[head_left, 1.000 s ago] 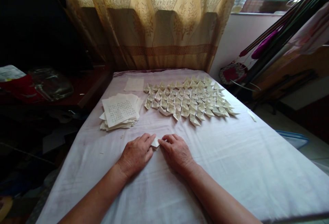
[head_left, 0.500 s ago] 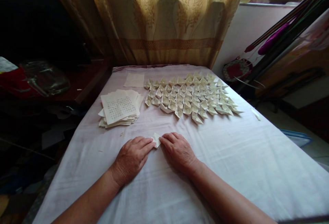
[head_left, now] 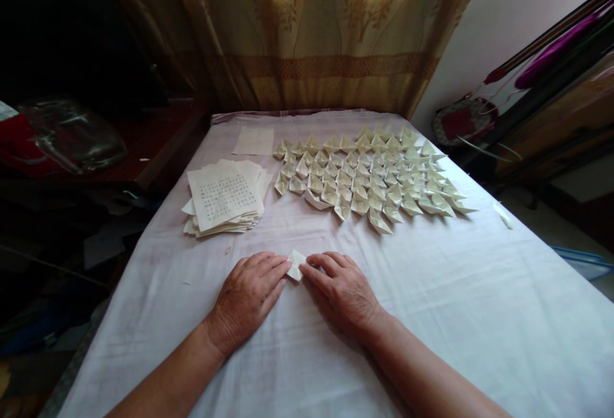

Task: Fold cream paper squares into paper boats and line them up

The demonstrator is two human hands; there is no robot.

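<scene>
A small folded piece of white paper [head_left: 296, 265] lies on the cloth between my two hands. My left hand [head_left: 250, 294] rests flat-backed at its left side, fingers together and the tips pressing the paper's edge. From the other side my right hand [head_left: 344, 291] grips the right edge with its thumb and index finger, the remaining fingers curled. Beyond the hands stand many folded paper boats [head_left: 357, 175] in close rows. Left of them is a loose stack of paper sheets [head_left: 225, 197], the top one covered in handwriting.
The white cloth [head_left: 441, 316] covers the table. One flat blank sheet [head_left: 254, 141] lies behind the stack. A paper scrap [head_left: 503, 215] sits near the right edge. A curtain [head_left: 297, 41] hangs behind, and a glass jar [head_left: 71, 137] is on the dark furniture at left.
The camera view has tilted down and shifted slightly. My right hand's fingers have lifted and drawn back a little, showing more of the folded paper. My left hand stays at the paper.
</scene>
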